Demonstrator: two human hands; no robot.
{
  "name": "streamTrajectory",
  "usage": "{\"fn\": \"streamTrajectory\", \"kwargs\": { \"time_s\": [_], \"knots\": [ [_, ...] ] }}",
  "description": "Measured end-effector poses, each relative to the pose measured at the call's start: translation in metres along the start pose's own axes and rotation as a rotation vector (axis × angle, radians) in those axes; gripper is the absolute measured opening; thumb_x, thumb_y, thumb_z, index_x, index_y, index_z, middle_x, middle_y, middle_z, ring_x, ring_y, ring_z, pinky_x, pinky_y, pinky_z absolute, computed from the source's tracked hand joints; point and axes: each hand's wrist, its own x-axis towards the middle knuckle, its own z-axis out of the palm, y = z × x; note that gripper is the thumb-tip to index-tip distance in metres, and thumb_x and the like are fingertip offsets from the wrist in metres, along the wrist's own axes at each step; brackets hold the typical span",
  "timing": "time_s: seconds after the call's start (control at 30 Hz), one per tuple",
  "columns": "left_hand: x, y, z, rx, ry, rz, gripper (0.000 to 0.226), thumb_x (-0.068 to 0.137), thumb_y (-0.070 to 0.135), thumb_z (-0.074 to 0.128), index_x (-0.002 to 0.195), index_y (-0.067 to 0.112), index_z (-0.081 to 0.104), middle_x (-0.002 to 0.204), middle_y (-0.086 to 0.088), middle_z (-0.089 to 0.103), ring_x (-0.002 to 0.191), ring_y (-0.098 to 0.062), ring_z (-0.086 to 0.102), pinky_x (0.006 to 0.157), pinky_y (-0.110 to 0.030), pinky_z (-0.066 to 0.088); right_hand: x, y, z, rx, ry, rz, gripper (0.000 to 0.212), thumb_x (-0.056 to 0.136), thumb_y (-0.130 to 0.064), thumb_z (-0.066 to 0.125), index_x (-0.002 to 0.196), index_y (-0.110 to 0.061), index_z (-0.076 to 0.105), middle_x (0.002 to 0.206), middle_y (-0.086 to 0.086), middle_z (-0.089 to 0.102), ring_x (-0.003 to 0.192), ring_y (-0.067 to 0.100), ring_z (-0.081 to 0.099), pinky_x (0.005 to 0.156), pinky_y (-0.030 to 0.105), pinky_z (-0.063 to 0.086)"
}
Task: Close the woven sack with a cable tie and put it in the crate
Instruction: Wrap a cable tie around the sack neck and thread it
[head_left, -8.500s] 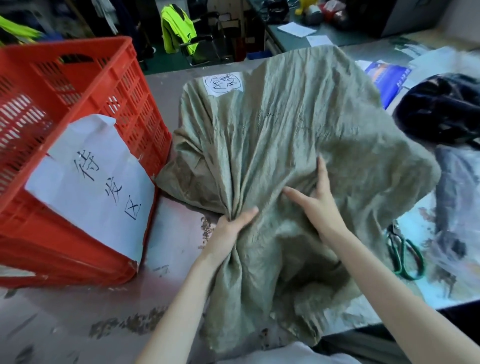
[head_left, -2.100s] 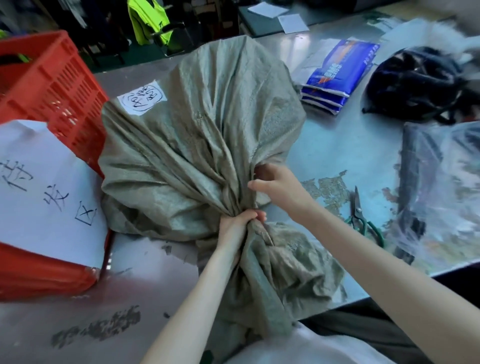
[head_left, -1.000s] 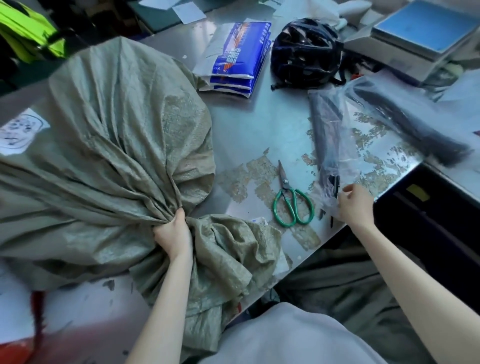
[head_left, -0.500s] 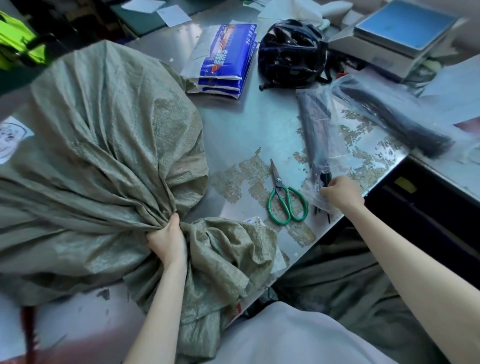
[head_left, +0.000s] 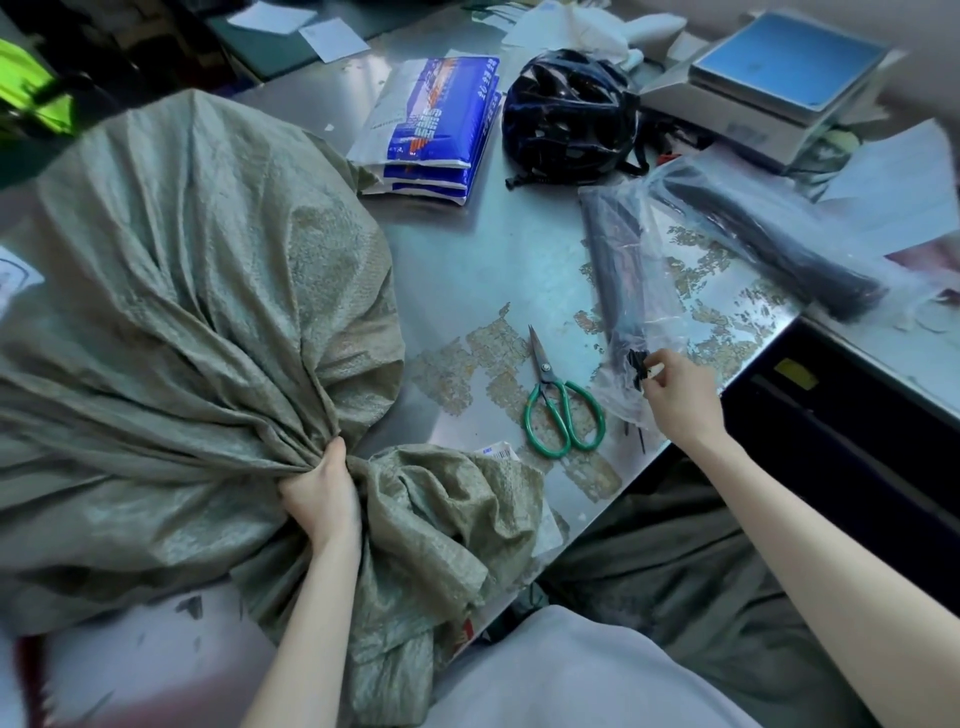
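Note:
The grey-green woven sack (head_left: 197, 322) lies bulging on the metal table (head_left: 467, 260), filling the left half of the view. My left hand (head_left: 319, 496) is clenched around its gathered neck, and the loose mouth (head_left: 447, 525) spills toward the table's front edge. My right hand (head_left: 675, 395) pinches the black heads of cable ties (head_left: 638, 364) at the open end of a clear plastic bag (head_left: 631, 280). The crate is out of view.
Green-handled scissors (head_left: 558, 397) lie between the sack and my right hand. A second bag of black ties (head_left: 769, 244), a black helmet (head_left: 569, 117), blue-and-white packets (head_left: 436, 124) and a scale (head_left: 769, 78) sit further back. The table's edge runs right beside my right hand.
My right hand left the sack's neck, reached right to the bag of cable ties and now pinches their heads. My left hand keeps its grip. The view swung right, so the red crate left the frame.

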Motion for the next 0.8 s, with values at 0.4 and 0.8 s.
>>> {"fn": "streamTrajectory", "kwargs": {
  "time_s": [0.4, 0.8],
  "knots": [
    [0.000, 0.001, -0.002, -0.011, -0.029, 0.023, 0.045, 0.077, 0.015, 0.073, 0.116, -0.004, 0.064, 0.124, -0.011, 0.065, 0.115, -0.015, 0.060, 0.100, -0.030, 0.046, -0.015, -0.041, -0.011, 0.372, -0.035, -0.137, 0.039, 0.083, 0.014, 0.039, 0.094, -0.005, 0.071, 0.076, 0.005, 0.065, 0.068, 0.019, 0.057, 0.064, 0.029, 0.047],
    [0.001, 0.000, -0.003, -0.026, -0.055, 0.041, 0.044, 0.077, 0.014, 0.073, 0.117, -0.003, 0.064, 0.123, -0.007, 0.064, 0.115, -0.011, 0.059, 0.100, -0.027, 0.045, -0.026, -0.076, -0.036, 0.411, 0.114, -0.373, 0.021, 0.092, -0.016, 0.058, 0.084, -0.002, 0.071, 0.069, 0.010, 0.067, 0.060, 0.023, 0.058, 0.056, 0.027, 0.042]
  ]
}}
